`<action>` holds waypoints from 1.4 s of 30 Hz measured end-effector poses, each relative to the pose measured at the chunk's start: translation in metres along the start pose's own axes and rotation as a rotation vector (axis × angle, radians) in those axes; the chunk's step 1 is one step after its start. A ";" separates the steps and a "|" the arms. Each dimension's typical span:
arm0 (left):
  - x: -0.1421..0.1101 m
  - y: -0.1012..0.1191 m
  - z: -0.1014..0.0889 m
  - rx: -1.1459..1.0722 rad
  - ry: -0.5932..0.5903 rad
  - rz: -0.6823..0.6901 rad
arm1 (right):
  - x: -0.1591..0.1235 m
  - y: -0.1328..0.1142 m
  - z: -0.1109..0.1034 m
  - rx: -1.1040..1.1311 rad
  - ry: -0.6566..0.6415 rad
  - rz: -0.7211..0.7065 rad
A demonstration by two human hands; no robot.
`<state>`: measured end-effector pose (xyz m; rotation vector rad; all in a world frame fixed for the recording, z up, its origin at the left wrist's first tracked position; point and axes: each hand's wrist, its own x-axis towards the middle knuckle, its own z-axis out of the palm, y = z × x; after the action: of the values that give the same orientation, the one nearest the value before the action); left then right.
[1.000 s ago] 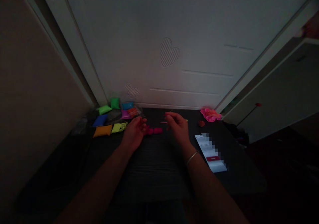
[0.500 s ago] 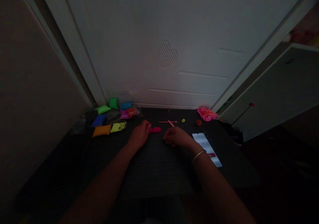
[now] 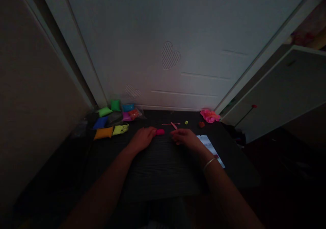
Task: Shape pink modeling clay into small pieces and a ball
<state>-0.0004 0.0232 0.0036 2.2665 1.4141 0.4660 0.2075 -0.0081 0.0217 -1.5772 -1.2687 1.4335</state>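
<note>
My left hand [image 3: 143,139] rests on the dark table with its fingers closed over the near end of a bright pink piece of modelling clay [image 3: 160,132]. My right hand [image 3: 185,138] hovers to the right of it, fingers curled in a pinch; whether anything sits between them is too dark to tell. Just beyond the right fingertips lie a flat pink modelling tool [image 3: 174,125] and a thin pink stick [image 3: 166,124]. Farther right are a small yellow lump [image 3: 186,122] and a reddish-brown lump [image 3: 201,124].
Several coloured soft packets, among them orange [image 3: 103,133], yellow [image 3: 120,129] and blue [image 3: 101,122], lie at the left back. A lit phone [image 3: 209,145] is by my right wrist, with a pink flower-like object [image 3: 210,116] behind. A white panel [image 3: 142,62] borders the table's back.
My right hand has shifted slightly right and away from me, toward the pink tools. The left hand has flattened a little over the pink clay. The view has moved slightly.
</note>
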 end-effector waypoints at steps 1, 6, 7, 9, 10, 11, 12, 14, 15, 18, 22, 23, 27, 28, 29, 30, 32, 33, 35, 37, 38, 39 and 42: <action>0.000 0.000 0.000 -0.012 0.005 0.003 | -0.001 0.001 0.000 0.016 -0.001 -0.010; -0.001 0.000 -0.002 -0.181 0.155 0.000 | 0.000 0.011 0.002 0.009 -0.008 -0.066; -0.001 -0.001 -0.003 -0.215 0.168 -0.015 | 0.001 0.013 0.002 -0.021 -0.004 -0.073; 0.000 -0.002 -0.002 -0.269 0.201 -0.056 | 0.003 0.016 0.002 -0.089 0.015 -0.086; 0.001 -0.003 -0.002 -0.292 0.227 -0.068 | 0.003 0.017 0.002 -0.118 0.034 -0.098; 0.002 -0.004 -0.002 -0.311 0.259 -0.076 | 0.003 0.018 0.002 -0.137 0.053 -0.114; 0.002 -0.004 -0.002 -0.325 0.292 -0.078 | 0.002 0.018 0.002 -0.146 0.070 -0.134; 0.002 -0.004 -0.002 -0.343 0.344 -0.068 | 0.000 0.017 0.002 -0.154 0.079 -0.173; 0.002 -0.004 -0.002 -0.345 0.362 -0.058 | -0.001 0.016 0.002 -0.164 0.071 -0.187; 0.000 -0.001 -0.003 -0.326 0.381 -0.024 | -0.003 0.016 0.002 -0.253 0.071 -0.190; -0.001 0.002 -0.004 -0.272 0.396 -0.017 | -0.004 0.018 0.002 -0.446 0.172 -0.201; 0.000 0.001 -0.004 -0.268 0.396 -0.016 | -0.005 0.017 0.002 -0.482 0.181 -0.214; 0.000 0.000 -0.002 -0.257 0.339 0.004 | -0.010 0.013 0.005 -0.574 0.201 -0.277; 0.000 -0.001 -0.001 -0.243 0.300 0.026 | -0.012 0.011 0.006 -0.604 0.220 -0.288; 0.000 -0.002 0.000 -0.221 0.252 0.057 | -0.013 0.009 0.007 -0.642 0.239 -0.291; -0.001 -0.003 0.002 -0.196 0.202 0.093 | -0.015 0.007 0.008 -0.687 0.256 -0.287; 0.000 -0.006 0.005 -0.156 0.122 0.158 | -0.017 0.004 0.009 -0.780 0.273 -0.274; 0.000 -0.008 0.007 -0.149 0.104 0.176 | -0.017 0.003 0.010 -0.816 0.275 -0.275; 0.001 -0.012 0.009 -0.153 0.112 0.184 | -0.018 0.003 0.011 -0.864 0.270 -0.291; 0.003 -0.014 0.010 -0.162 0.162 0.164 | -0.018 0.006 0.012 -0.902 0.248 -0.324; 0.004 -0.015 0.009 -0.161 0.187 0.146 | -0.019 0.008 0.013 -0.926 0.232 -0.336; 0.005 -0.015 0.009 -0.159 0.202 0.128 | -0.019 0.010 0.014 -0.954 0.218 -0.345; 0.006 -0.015 0.009 -0.152 0.187 0.097 | -0.024 0.017 0.021 -1.060 0.168 -0.384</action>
<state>-0.0051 0.0329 -0.0116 2.2218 1.3096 0.8073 0.1921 -0.0390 0.0107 -1.8365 -2.2493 0.3249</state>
